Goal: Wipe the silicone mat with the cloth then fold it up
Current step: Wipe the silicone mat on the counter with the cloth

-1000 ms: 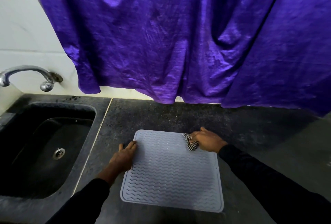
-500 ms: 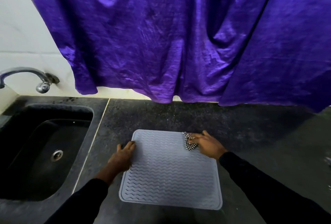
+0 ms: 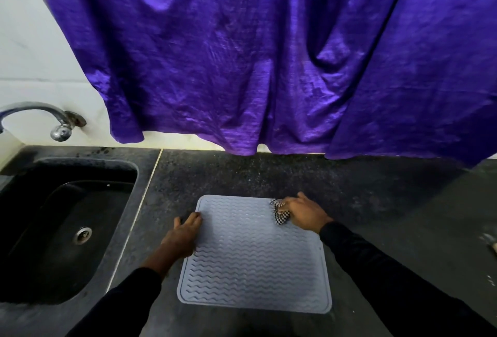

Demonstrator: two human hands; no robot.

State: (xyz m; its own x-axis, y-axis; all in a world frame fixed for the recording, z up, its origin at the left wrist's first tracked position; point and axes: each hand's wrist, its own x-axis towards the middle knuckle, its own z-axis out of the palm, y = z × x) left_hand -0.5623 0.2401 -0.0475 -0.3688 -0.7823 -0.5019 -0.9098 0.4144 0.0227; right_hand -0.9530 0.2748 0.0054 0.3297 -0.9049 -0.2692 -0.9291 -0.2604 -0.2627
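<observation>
A person stands at a dark speckled stone countertop, seen from above, both arms in black long sleeves reaching forward. A square pale grey silicone mat with raised wavy ridges lies flat and unfolded on the counter, directly in front of the person.

The right hand rests on the far right corner of the mat, fingers curled down over a small bunched black-and-white checked cloth. The hand is closed around the cloth, pressing it onto the mat's surface; part of the cloth pokes out to the left of the fingers.

The left hand lies flat and open along the mat's left edge, near the far left corner. Its fingertips touch the mat's rim while the palm sits partly on the counter beside it. It grips nothing; it only presses down.

To the left, set into the counter, is a black rectangular sink basin with a round metal drain. A curved chrome tap juts from the white tiled wall above it. A large crumpled shiny purple curtain hangs across the wall behind the counter, its lower hem ending just above the counter's back edge.
</observation>
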